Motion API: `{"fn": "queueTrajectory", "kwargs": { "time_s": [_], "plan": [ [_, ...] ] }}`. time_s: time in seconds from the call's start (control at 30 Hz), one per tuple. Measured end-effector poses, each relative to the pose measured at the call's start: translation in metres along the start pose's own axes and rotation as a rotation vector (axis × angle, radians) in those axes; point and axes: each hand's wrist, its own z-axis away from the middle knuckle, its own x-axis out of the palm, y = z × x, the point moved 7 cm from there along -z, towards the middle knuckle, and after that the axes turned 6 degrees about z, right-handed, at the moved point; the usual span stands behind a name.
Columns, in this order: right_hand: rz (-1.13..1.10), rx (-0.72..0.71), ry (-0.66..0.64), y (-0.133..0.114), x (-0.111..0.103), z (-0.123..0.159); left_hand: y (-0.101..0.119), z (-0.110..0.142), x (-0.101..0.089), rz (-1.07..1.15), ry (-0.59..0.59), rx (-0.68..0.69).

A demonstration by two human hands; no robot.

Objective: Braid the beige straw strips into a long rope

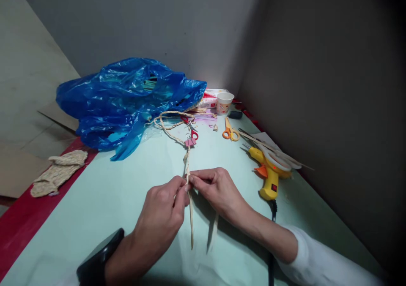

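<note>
With left hand [165,208] and right hand [220,191] equally near, each grip pinches the thin cream braided-fibre cord [187,163], whose long axis runs toward the far edge of the pale-green table [117,193]

On our left wrist [116,258] we wear a broad black band [99,256] with a flat, glossy dark top. Our right sleeve [317,252] is white, plain and loose, its cuff [295,243] ending partway along the forearm [274,237]. Of our left sleeve [67,279] only a pale sliver shows.
</note>
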Motion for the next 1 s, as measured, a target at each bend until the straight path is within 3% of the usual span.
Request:
{"fn": "queueTrajectory", "kwargs": {
  "time_s": [0.2, 0.37, 0.5, 0.57, 0.63, 0.7, 0.8, 0.9, 1.0],
  "plan": [
    [-0.458, 0.072, -0.116, -0.003, 0.006, 0.0, 0.009, 0.006, 0.007, -0.181, 0.087, 0.2],
    [-0.533, 0.146, -0.09, 0.006, 0.009, -0.002, 0.023, 0.012, 0.01, -0.385, 0.125, 0.364],
    [-0.49, 0.123, -0.058, 0.006, 0.006, -0.001, 0.031, 0.014, -0.004, -0.269, 0.169, 0.417],
    [-0.436, 0.134, -0.037, 0.006, 0.004, 0.001, 0.021, 0.007, -0.02, -0.092, 0.245, 0.304],
    [-0.405, 0.154, -0.039, 0.007, 0.003, 0.003, -0.002, -0.004, -0.026, 0.154, 0.223, 0.056],
    [-0.411, 0.149, -0.078, 0.007, 0.005, 0.003, -0.018, -0.014, -0.01, 0.488, 0.002, -0.144],
    [-0.375, 0.099, -0.123, 0.007, 0.006, 0.002, -0.022, -0.016, 0.016, 0.84, -0.291, -0.313],
    [-0.169, 0.056, -0.125, 0.007, 0.003, 0.001, -0.026, -0.014, 0.022, 0.903, -0.318, -0.399],
    [0.074, 0.044, -0.124, 0.006, 0.0, 0.003, -0.024, -0.014, 0.017, 0.755, -0.326, -0.307]
  ]
}}
